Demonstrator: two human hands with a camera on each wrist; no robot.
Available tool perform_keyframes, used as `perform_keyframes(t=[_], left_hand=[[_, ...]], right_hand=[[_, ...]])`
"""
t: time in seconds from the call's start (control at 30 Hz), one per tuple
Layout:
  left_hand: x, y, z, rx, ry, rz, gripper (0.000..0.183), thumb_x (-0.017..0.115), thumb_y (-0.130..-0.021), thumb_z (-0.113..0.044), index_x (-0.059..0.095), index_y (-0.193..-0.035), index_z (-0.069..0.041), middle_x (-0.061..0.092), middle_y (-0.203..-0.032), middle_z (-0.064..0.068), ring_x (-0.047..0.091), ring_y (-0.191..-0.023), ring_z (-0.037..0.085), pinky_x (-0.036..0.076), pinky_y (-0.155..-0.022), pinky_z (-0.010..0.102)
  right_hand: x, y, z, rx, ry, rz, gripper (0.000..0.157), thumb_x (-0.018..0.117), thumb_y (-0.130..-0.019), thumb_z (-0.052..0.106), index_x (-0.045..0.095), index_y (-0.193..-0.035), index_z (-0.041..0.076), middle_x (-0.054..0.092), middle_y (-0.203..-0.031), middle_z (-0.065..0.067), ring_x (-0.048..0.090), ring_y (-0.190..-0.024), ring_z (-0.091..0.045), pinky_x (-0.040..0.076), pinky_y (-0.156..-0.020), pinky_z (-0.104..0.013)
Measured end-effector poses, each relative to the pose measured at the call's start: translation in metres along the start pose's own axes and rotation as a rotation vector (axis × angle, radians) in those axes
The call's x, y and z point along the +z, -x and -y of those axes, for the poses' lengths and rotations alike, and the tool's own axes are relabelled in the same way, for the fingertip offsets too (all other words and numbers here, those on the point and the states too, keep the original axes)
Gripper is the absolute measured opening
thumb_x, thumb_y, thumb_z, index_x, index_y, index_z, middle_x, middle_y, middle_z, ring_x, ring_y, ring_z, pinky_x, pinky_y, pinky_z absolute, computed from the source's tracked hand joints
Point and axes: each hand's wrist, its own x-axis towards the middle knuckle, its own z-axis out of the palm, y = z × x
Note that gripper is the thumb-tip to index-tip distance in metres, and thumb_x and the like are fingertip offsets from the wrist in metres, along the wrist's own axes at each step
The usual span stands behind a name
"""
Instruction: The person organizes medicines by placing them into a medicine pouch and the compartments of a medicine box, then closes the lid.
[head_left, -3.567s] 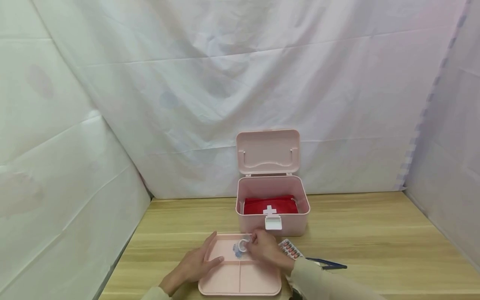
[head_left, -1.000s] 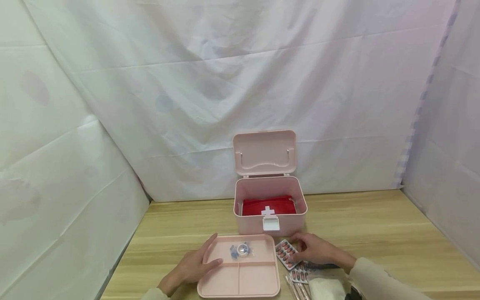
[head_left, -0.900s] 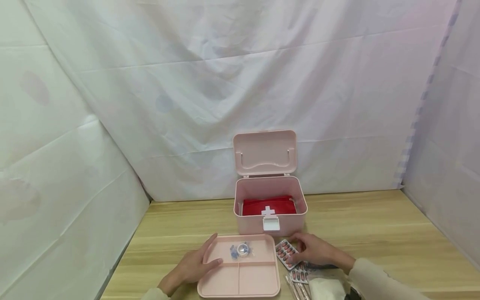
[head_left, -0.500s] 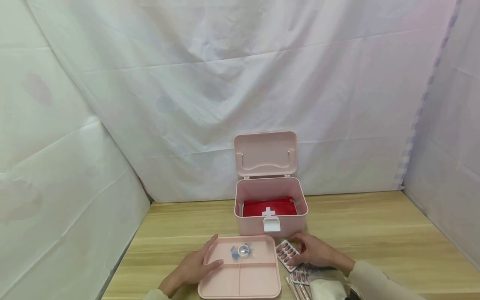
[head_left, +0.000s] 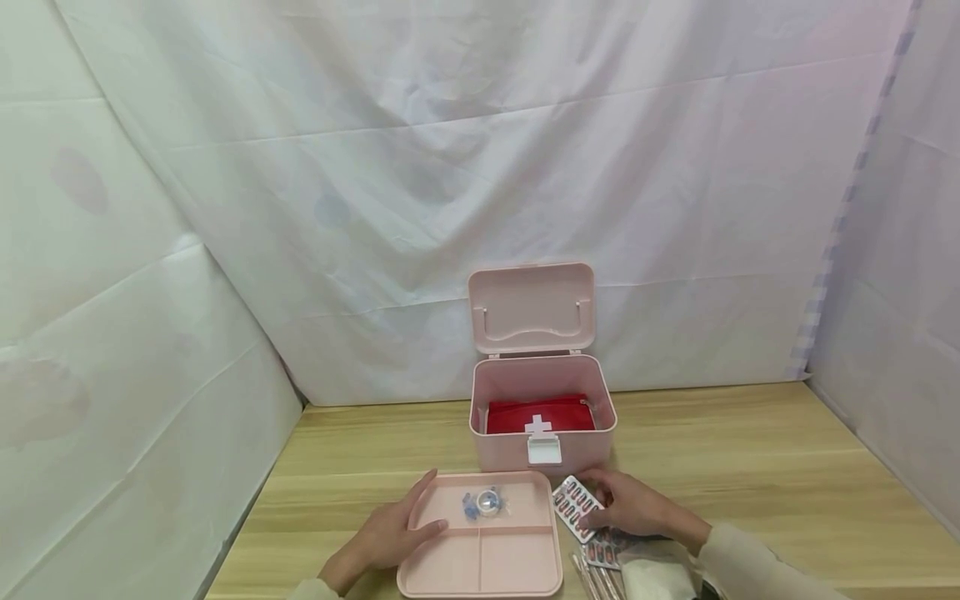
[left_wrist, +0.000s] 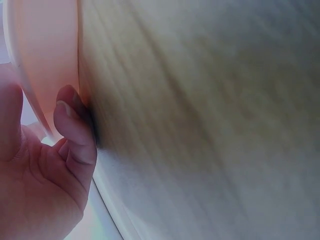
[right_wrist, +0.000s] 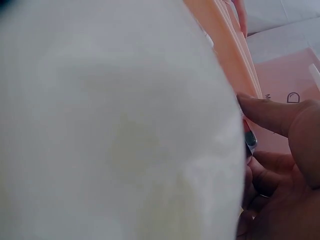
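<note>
My left hand (head_left: 386, 533) holds the left side of a pink divided tray (head_left: 442, 567), thumb over the rim. The left wrist view shows its fingers (left_wrist: 75, 125) bent against the tray's outer wall. A small white ring with blue bits (head_left: 487, 502), in clear wrap, lies in the tray's back compartment. To the tray's right, my right hand (head_left: 637, 506) pinches a blister pack (head_left: 574, 507) of red and dark capsules between thumb and fingers. A second blister pack (head_left: 600, 553) lies partly under that hand. In the right wrist view a pale bulge hides most of the pack.
Behind the tray stands a pink box (head_left: 506, 452), lid (head_left: 531, 308) raised, with a red pouch (head_left: 510, 417) bearing a white cross inside. Several thin wrapped sticks (head_left: 598, 581) and a bagged whitish bundle (head_left: 654, 581) lie at the front right. White cloth (head_left: 375, 250) hangs behind.
Earlier my right hand was at the white ring in the tray; it has since moved right to the blister pack. The pack has lately tilted slightly. My left hand has stayed put.
</note>
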Motion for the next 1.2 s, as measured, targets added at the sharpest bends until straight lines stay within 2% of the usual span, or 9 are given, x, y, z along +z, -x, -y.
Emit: perform_keyframes(t=[0.27, 0.53, 0.73, 0.8, 0.9, 1.03, 1.2], left_hand=[[0.001, 0.000, 0.001, 0.002, -0.003, 0.003, 0.080, 0.056, -0.093, -0.059, 0.028, -0.157, -0.020, 0.067, -0.119, 0.022, 0.066, -0.090, 0.028, 0.053, -0.080, 0.050], [0.000, 0.000, -0.001, 0.005, 0.002, 0.005, 0.080, 0.057, -0.093, -0.059, 0.028, -0.157, -0.019, 0.067, -0.119, 0.025, 0.067, -0.090, 0.030, 0.053, -0.080, 0.051], [0.000, 0.000, 0.000, 0.006, 0.006, -0.001, 0.080, 0.057, -0.093, -0.058, 0.028, -0.157, -0.019, 0.065, -0.122, 0.025, 0.067, -0.092, 0.032, 0.053, -0.081, 0.051], [0.000, 0.000, 0.000, 0.008, 0.006, -0.004, 0.080, 0.057, -0.093, -0.058, 0.028, -0.157, -0.019, 0.065, -0.122, 0.026, 0.067, -0.091, 0.031, 0.053, -0.081, 0.051], [0.000, 0.000, 0.000, 0.006, 0.005, -0.009, 0.080, 0.057, -0.093, -0.058, 0.028, -0.157, -0.019, 0.066, -0.121, 0.026, 0.067, -0.090, 0.031, 0.053, -0.081, 0.051], [-0.001, 0.000, 0.000, -0.004, 0.004, -0.016, 0.080, 0.058, -0.093, -0.058, 0.028, -0.157, -0.019, 0.066, -0.120, 0.025, 0.066, -0.092, 0.030, 0.053, -0.081, 0.050], [0.001, 0.000, 0.000, -0.014, 0.009, -0.013, 0.081, 0.059, -0.092, -0.058, 0.028, -0.157, -0.020, 0.067, -0.118, 0.025, 0.066, -0.090, 0.030, 0.053, -0.079, 0.049]], right_hand=[[-0.001, 0.002, 0.001, -0.007, -0.022, 0.012, 0.059, 0.077, -0.085, 0.018, 0.053, -0.136, 0.000, 0.054, -0.079, -0.002, 0.051, -0.062, -0.009, 0.043, -0.050, -0.024], [-0.009, 0.006, 0.004, -0.038, 0.057, -0.024, 0.050, 0.071, -0.090, 0.020, 0.057, -0.134, 0.001, 0.058, -0.080, 0.001, 0.052, -0.070, -0.007, 0.043, -0.060, -0.025], [-0.022, 0.009, 0.006, -0.061, 0.110, -0.045, 0.041, 0.067, -0.094, 0.025, 0.064, -0.129, 0.004, 0.068, -0.106, -0.004, 0.057, -0.085, -0.008, 0.047, -0.073, -0.025], [-0.027, 0.012, 0.009, -0.073, 0.097, -0.052, 0.038, 0.065, -0.095, 0.025, 0.066, -0.127, 0.005, 0.068, -0.115, -0.005, 0.058, -0.091, -0.009, 0.048, -0.076, -0.024], [-0.031, 0.017, 0.016, -0.101, 0.049, -0.052, 0.037, 0.063, -0.096, 0.023, 0.065, -0.127, 0.003, 0.068, -0.114, -0.007, 0.060, -0.092, -0.009, 0.048, -0.077, -0.023], [-0.030, 0.023, 0.028, -0.130, -0.037, -0.015, 0.037, 0.061, -0.097, 0.021, 0.064, -0.127, -0.001, 0.069, -0.103, -0.005, 0.061, -0.085, -0.006, 0.049, -0.072, -0.022], [-0.020, 0.027, 0.047, -0.115, -0.120, 0.055, 0.036, 0.062, -0.097, 0.020, 0.065, -0.127, 0.000, 0.070, -0.092, -0.002, 0.063, -0.078, -0.008, 0.050, -0.070, -0.023]])
